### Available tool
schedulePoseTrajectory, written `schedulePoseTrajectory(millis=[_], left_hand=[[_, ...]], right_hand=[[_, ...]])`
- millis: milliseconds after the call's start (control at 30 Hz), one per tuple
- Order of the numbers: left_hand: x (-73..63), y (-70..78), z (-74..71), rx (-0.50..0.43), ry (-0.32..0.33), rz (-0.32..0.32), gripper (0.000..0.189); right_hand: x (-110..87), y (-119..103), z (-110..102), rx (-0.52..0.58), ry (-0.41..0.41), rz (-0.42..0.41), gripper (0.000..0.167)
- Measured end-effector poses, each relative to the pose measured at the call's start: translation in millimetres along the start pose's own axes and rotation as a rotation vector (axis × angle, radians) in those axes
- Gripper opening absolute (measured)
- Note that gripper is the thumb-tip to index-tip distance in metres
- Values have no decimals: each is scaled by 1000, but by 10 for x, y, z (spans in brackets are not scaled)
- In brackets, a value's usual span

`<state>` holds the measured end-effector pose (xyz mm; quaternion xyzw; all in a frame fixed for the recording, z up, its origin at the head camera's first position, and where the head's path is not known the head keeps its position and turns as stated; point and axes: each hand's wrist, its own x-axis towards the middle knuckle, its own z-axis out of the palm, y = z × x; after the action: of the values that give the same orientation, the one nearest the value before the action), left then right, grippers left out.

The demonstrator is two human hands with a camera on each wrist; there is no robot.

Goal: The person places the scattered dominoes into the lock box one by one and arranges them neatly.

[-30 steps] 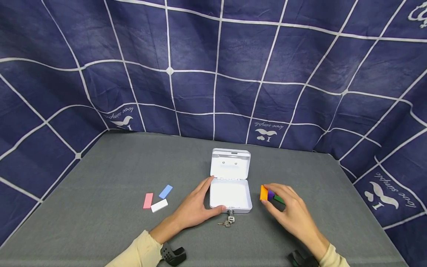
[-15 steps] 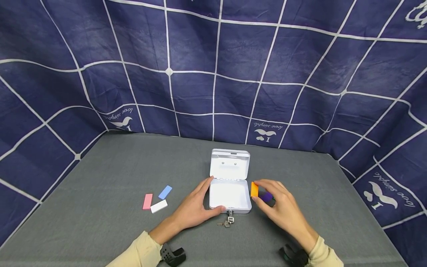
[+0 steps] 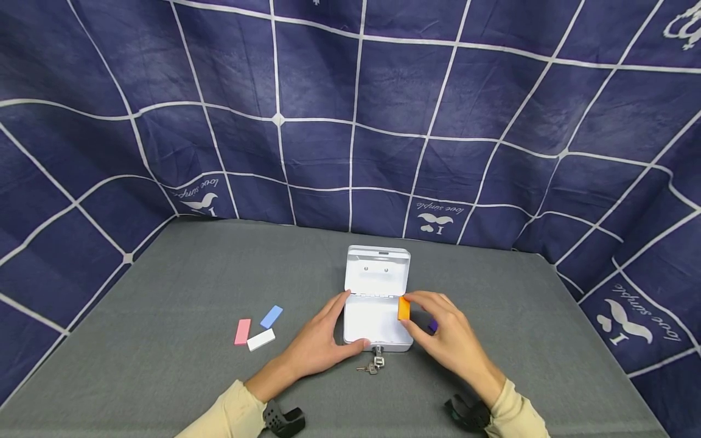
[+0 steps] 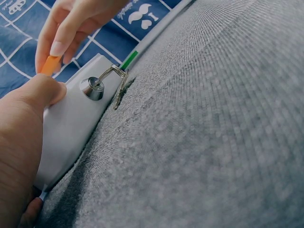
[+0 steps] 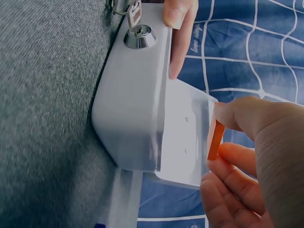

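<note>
My right hand [image 3: 446,337] pinches an orange block [image 3: 403,308] between thumb and fingertips, holding it on edge over the right rim of the open white cash box [image 3: 378,319]; a purple block [image 3: 432,326] sits tucked lower in the same hand. My left hand [image 3: 320,337] steadies the box from nine o'clock, fingers along its left wall and thumb on the front edge; the key [image 3: 375,361] hangs in the lock at six o'clock. I judge the step in hand to be loading blocks; the next move calls for lowering the orange one past the rim and releasing it flat. Pink [image 3: 243,331], white [image 3: 261,339] and blue [image 3: 271,316] blocks lie well apart at nine o'clock on the grey table [image 3: 191,274].
</note>
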<state>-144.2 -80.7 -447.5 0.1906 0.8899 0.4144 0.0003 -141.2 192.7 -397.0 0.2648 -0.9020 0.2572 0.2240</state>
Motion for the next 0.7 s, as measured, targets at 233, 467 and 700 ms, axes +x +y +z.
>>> schedulePoseTrajectory(millis=[233, 467, 700], left_hand=[[4, -18, 12, 6, 6, 14, 104], [10, -17, 16, 2, 13, 13, 103], [13, -31, 26, 6, 22, 28, 103]], right_hand=[[44, -35, 68, 19, -10, -15, 45], [102, -79, 138, 56, -61, 18, 45], [152, -101, 216, 97, -68, 1, 44]])
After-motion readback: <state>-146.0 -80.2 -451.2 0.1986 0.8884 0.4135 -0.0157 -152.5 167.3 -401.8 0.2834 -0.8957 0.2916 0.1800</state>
